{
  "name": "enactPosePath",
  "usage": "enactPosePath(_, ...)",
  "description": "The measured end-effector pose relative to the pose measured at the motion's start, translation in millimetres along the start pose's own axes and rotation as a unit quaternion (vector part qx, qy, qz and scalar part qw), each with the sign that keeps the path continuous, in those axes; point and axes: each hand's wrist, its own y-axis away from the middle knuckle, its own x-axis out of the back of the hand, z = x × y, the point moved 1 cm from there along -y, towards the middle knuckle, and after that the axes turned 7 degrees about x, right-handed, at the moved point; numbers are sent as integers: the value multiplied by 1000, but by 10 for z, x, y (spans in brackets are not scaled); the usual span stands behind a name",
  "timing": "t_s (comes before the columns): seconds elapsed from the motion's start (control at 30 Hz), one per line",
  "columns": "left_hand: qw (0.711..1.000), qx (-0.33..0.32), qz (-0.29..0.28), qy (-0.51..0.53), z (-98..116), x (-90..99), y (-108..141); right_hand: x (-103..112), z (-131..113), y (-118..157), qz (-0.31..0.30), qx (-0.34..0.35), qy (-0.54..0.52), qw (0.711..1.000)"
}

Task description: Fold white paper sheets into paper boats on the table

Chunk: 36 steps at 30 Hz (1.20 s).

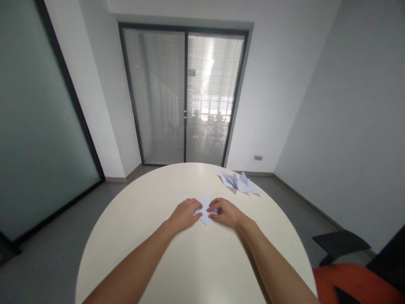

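Note:
A small folded piece of white paper (206, 206), roughly diamond-shaped, lies on the round cream table (190, 270) in front of me. My left hand (187, 212) grips its left corner, thumb on the near side and fingers curled on the far side. On the opposite corner, my right hand (225, 211) holds the paper in the same way, thumb below and fingers bent above. Both hands hide the side corners of the paper; its middle and its far and near points show between them.
Folded white paper pieces (241, 183) with raised points lie near the table's far right edge. An orange and black chair (354, 278) stands at the right, close to the table. Beyond the table is a glass door (185, 97) with blinds.

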Motion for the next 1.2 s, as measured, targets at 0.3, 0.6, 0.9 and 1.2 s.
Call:
enactPosePath(0.3, 998, -55, -14, 18, -31, 157, 83, 13, -40, 11, 13, -3, 6, 1000)
enactPosePath(0.6, 994, -100, -29, 28, -109, 77, 66, 19, -37, 6, -4, -15, -6, 1000)
enactPosePath(0.9, 993, -114, -27, 25, -122, 51, 30, 48, 54, 28, -23, -37, -33, 999)
enactPosePath(1.2, 998, -39, -25, -32, -70, 53, 16, 121, 71, 50, -27, -63, -37, 997)
